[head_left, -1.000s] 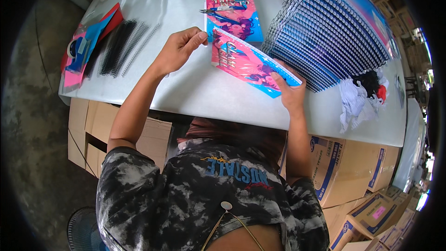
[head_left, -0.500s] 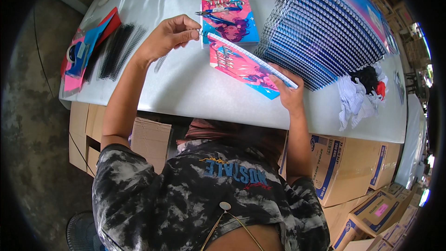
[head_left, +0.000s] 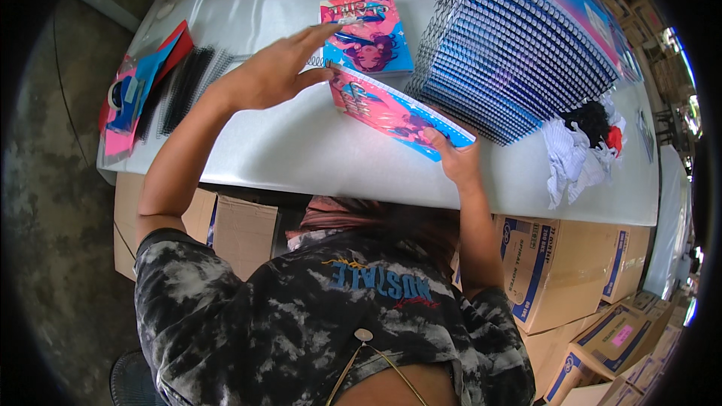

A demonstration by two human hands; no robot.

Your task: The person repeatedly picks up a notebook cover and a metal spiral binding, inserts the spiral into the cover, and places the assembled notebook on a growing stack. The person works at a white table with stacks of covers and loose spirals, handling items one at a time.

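Note:
My right hand (head_left: 459, 159) grips the right end of a pink and blue notebook (head_left: 391, 116), which stands tilted on its long edge above the table. The notebook's hole-punched edge faces up. At its left end a thin dark spiral wire (head_left: 319, 62) sticks out toward the left. My left hand (head_left: 274, 71) is open there, its fingers stretched out and its thumb touching the notebook's upper left corner. Just beyond lies a stack of similar notebooks (head_left: 380, 53), with blue-handled pliers (head_left: 353, 40) on top, partly hidden behind my left fingers.
A tall stack of spiral-bound notebooks (head_left: 511, 53) rises at the right, with crumpled cloth (head_left: 575, 158) beside it. Several black spiral wires (head_left: 184, 90) lie at the left near a tape dispenser (head_left: 128, 101) and coloured sheets. Cardboard boxes (head_left: 564, 271) stand below the white table (head_left: 301, 158).
My left hand has gone from a pinch at the spiral wire to stretched fingers with the thumb at the notebook's corner. The notebook has shifted slightly left and its cover shows more.

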